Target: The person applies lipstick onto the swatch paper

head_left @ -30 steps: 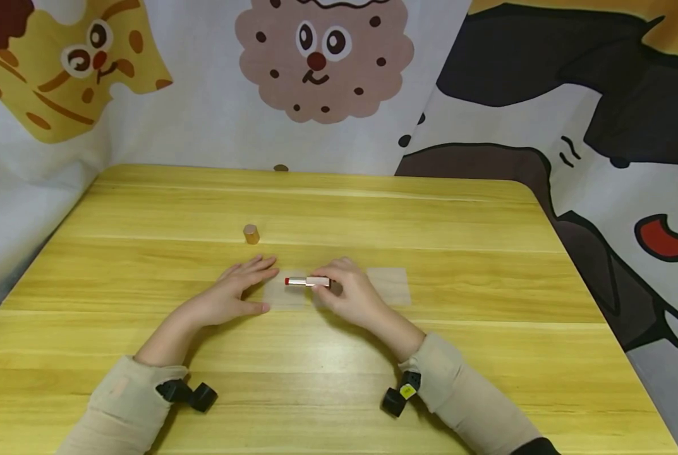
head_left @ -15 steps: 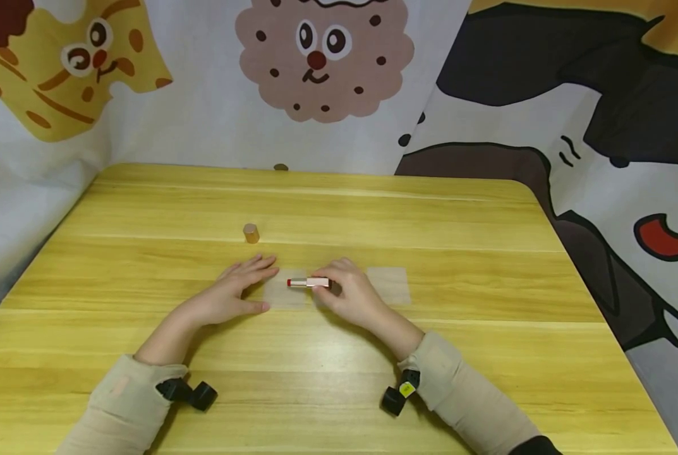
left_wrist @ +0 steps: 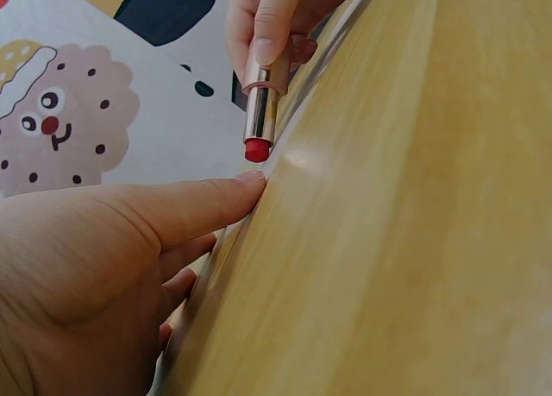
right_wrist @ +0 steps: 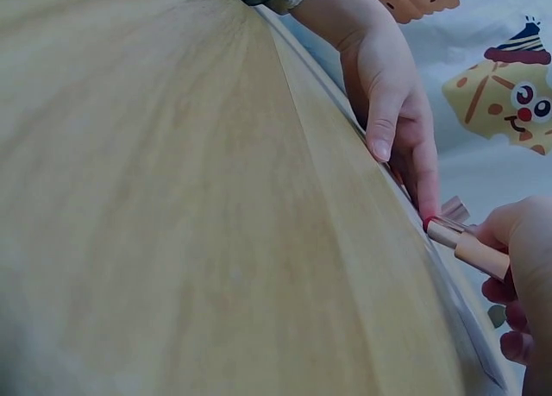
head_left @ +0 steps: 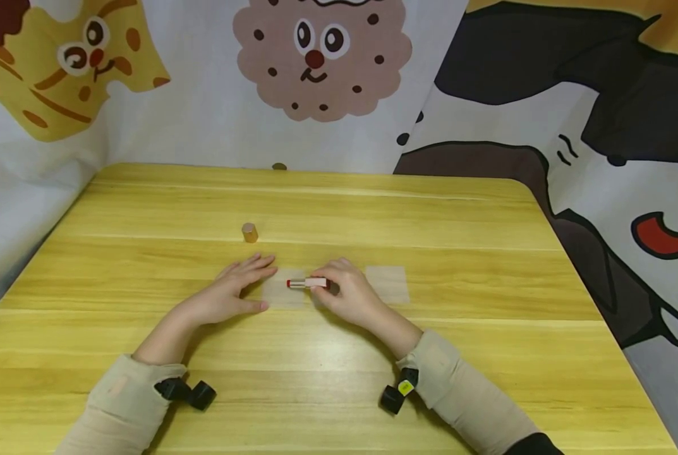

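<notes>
My right hand (head_left: 350,294) pinches a lipstick (head_left: 317,282) between thumb and fingers, its red tip pointing left. In the left wrist view, the bare red bullet (left_wrist: 257,149) tilts down close to the table. Beneath it lies a thin translucent sheet (head_left: 282,299). My left hand (head_left: 230,294) rests at that sheet's left side with fingers spread, the thumb (left_wrist: 233,189) and forefinger tips right at its edge. The lipstick's cap (head_left: 250,233) stands upright on the table beyond my left hand.
Another translucent sheet (head_left: 388,284) lies on the wooden table (head_left: 339,379), right of my right hand. Behind the table's far edge hangs a white cloth (head_left: 196,120) printed with cartoon figures.
The lipstick's tip has shifted slightly to the right over the sheet, then stayed near there. My left hand keeps its place, and the cap has not moved.
</notes>
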`<state>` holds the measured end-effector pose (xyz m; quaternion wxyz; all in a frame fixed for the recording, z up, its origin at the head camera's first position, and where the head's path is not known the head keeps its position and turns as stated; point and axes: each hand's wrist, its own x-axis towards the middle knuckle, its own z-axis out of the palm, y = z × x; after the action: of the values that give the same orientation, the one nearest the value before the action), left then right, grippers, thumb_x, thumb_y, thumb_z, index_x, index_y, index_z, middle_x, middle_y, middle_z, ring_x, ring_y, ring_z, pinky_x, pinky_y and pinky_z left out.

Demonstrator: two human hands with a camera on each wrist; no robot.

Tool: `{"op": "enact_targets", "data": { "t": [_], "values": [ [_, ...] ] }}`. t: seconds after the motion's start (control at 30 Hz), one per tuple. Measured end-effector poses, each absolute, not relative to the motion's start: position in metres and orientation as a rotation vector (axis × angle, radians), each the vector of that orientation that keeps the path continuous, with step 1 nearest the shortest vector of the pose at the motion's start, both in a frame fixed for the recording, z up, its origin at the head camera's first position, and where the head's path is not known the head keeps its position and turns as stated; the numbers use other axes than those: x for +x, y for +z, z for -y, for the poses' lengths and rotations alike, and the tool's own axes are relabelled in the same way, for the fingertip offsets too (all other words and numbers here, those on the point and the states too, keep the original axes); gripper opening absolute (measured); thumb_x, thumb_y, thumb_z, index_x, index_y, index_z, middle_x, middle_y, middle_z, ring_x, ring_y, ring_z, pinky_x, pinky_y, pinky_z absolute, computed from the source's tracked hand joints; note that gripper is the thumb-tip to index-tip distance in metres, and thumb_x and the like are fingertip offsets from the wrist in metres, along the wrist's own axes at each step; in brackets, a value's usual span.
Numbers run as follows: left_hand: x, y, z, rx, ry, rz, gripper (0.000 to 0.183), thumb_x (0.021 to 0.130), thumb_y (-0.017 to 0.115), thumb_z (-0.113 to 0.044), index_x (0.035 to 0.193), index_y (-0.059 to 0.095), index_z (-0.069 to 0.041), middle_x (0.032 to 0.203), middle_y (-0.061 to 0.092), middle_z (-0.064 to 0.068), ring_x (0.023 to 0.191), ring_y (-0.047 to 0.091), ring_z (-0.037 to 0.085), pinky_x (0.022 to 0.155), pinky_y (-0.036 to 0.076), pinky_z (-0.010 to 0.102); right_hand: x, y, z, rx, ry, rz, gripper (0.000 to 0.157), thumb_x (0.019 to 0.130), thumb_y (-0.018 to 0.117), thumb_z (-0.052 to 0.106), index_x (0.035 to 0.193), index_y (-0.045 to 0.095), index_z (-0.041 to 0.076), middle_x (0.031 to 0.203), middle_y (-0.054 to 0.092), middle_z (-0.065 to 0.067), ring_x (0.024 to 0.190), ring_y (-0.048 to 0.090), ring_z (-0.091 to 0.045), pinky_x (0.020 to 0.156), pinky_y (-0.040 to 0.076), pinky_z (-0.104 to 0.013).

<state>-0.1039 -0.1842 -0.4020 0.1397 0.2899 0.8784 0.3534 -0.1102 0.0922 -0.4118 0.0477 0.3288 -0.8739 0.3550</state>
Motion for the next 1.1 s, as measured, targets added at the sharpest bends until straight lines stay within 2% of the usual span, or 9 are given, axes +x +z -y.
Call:
{"op": "enact_targets", "data": {
  "t": [0.47,0.67,0.9,1.1],
  "values": [
    [-0.1043,-0.4015,0.1853,0.82,1.007,-2.541,0.069,0.089,0.07,-0.022,0.147,0.037,-0.005,0.157,0.019,0.01,0.144,0.005,0.031,0.111,-0.002,0.055,-0.1102,-0.4086,-0.0915,1.043,1.098,2.657,0.023,0.087,0.067,0.018,0.107,0.071,0.007,0.095,0.066,0.003,0.083,0.051,-0.011,0.07,0.044,-0.027],
    [-0.1049,-0.4018,0.1849,0.821,1.001,-2.543,0.069,0.089,0.07,-0.024,0.147,0.036,-0.005,0.157,0.019,0.01,0.144,0.005,0.031,0.111,-0.002,0.055,-0.1093,-0.4071,-0.0921,1.08,1.099,2.632,0.02,0.086,0.067,0.017,0.103,0.072,0.008,0.093,0.067,0.002,0.082,0.052,-0.011,0.076,0.044,-0.029],
    [-0.1051,-0.4026,0.1849,0.822,1.006,-2.541,0.069,0.09,0.069,-0.025,0.147,0.036,-0.005,0.157,0.019,0.01,0.144,0.005,0.031,0.111,-0.003,0.056,-0.1082,-0.4067,-0.0932,1.087,1.119,2.637,0.018,0.085,0.066,0.015,0.1,0.072,0.008,0.088,0.065,0.005,0.078,0.05,-0.009,0.067,0.044,-0.026],
    [-0.1046,-0.4025,0.1849,0.82,1.008,-2.538,0.069,0.089,0.069,-0.025,0.147,0.036,-0.005,0.157,0.019,0.01,0.144,0.004,0.031,0.111,-0.003,0.056,-0.1082,-0.4075,-0.0931,1.091,1.141,2.646,0.015,0.085,0.066,0.014,0.098,0.072,0.008,0.084,0.063,0.005,0.077,0.05,-0.009,0.065,0.045,-0.023]
  ]
}}
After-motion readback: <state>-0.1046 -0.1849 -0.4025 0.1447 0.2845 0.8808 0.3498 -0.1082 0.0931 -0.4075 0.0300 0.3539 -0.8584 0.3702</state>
